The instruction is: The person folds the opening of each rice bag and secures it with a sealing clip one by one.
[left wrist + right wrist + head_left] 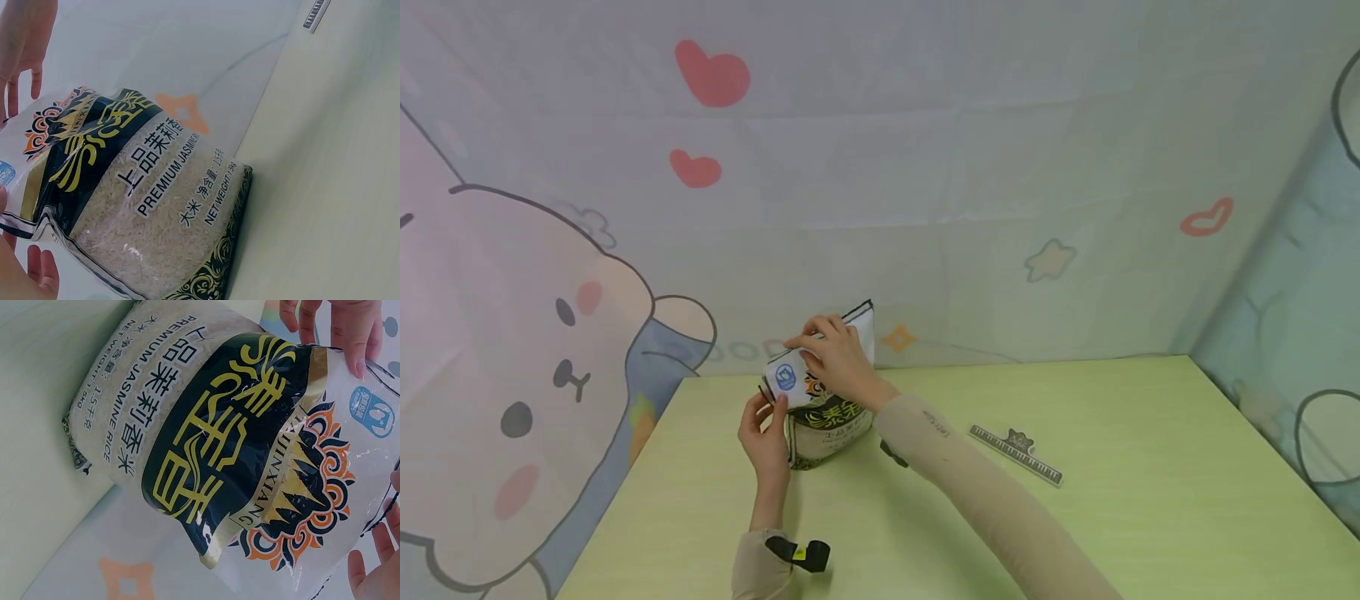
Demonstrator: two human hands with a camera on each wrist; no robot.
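Observation:
A bag of jasmine rice [838, 429] stands on the table, its white top leaning up and to the right in the head view. The rice shows through the clear lower part in the left wrist view. My left hand [766, 432] pinches the bag's upper left edge, thumb on the front and fingers behind. My right hand [841, 360] reaches across the front and grips the top edge near its middle. In the right wrist view, the blue round mark [372, 411] lies on the white top between both hands.
A long white clip [1017, 454] with a ruler-like pattern and a small animal-shaped handle lies on the table to the right. Behind the green table [1120, 417] hangs a printed cloth [955, 183]. Black straps with small devices are on both wrists.

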